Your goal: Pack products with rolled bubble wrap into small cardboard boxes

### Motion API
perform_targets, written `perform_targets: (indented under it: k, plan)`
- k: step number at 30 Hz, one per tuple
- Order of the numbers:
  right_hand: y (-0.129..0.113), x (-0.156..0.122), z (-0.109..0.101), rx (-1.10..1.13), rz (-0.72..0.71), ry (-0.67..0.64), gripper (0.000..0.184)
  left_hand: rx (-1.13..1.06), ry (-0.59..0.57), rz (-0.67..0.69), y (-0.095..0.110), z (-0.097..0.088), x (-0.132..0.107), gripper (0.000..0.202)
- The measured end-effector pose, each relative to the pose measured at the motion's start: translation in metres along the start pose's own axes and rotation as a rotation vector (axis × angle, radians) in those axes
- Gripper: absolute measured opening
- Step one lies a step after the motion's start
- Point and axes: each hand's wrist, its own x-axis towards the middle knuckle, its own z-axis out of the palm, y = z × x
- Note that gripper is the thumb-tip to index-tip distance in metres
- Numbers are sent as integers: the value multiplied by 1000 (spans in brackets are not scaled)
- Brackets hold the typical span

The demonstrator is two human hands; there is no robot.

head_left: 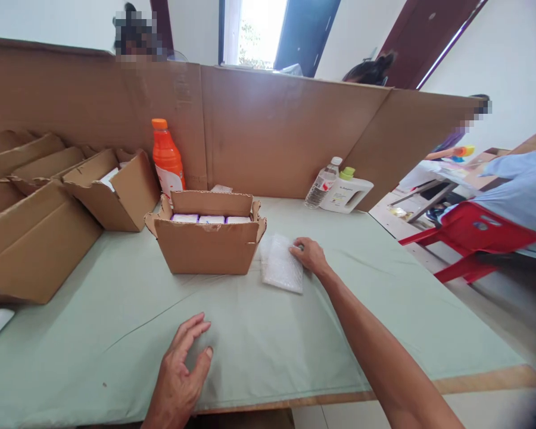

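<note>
My right hand reaches out and rests its fingers on the right edge of a stack of bubble-wrap bags lying flat on the green table cover. Whether the fingers pinch the bags is unclear. My left hand lies near the table's front edge, fingers spread and flat on the cover, holding nothing. Just left of the bags stands an open cardboard box with several small white boxes lined up inside.
An orange bottle stands behind the box. A clear water bottle and a white jug stand at the back right. More open cartons crowd the left. A cardboard wall borders the table; a red chair and other people are beyond.
</note>
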Motion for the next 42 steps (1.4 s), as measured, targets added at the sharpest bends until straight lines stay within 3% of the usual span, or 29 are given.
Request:
perform_targets:
  k: [4,7,9,12,15,20,23,26,29,32,34,36,39,42]
  plan:
    - [-4,-16,-17,59,-17,75,20,-54,66,-36,7,-2,-6,32]
    - [-26,-67,-28,113,-86,107,25,-204,52,-141,20,0,-9,39]
    - [-54,-118,-29,193,-222,59,23,-447,-40,-242,33,4,-11,58]
    - [-101,-194,-26,349,-547,-182,19,-856,-114,-390,51,6,-14,87]
    - [-129,-233,-24,428,-778,-461,45,-857,-10,-473,54,-3,-18,90]
    - [-115,-207,-15,291,-619,-383,24,-214,114,-308,36,-27,-18,78]
    - [-99,-199,-2,-70,-725,-406,20,51,124,-202,30,-43,-3,66]
    - [-82,-204,-1,-340,-772,-399,23,321,98,-190,26,-65,22,62]
    - [-59,-204,-15,-321,-702,-342,26,452,62,-218,18,-90,41,64]
    - [-34,-196,-28,-221,-561,-288,29,579,173,-154,10,-106,41,67]
    - [-23,-193,-28,-181,-472,-265,32,689,312,9,7,-105,33,62]
    - [-23,-195,-18,-180,-429,-265,33,737,345,217,5,-94,22,52]
    - [-33,-205,2,-193,-450,-262,32,720,107,395,2,-65,5,37]
    - [-41,-212,12,-101,-465,-232,18,734,-45,370,-2,-48,-3,32]
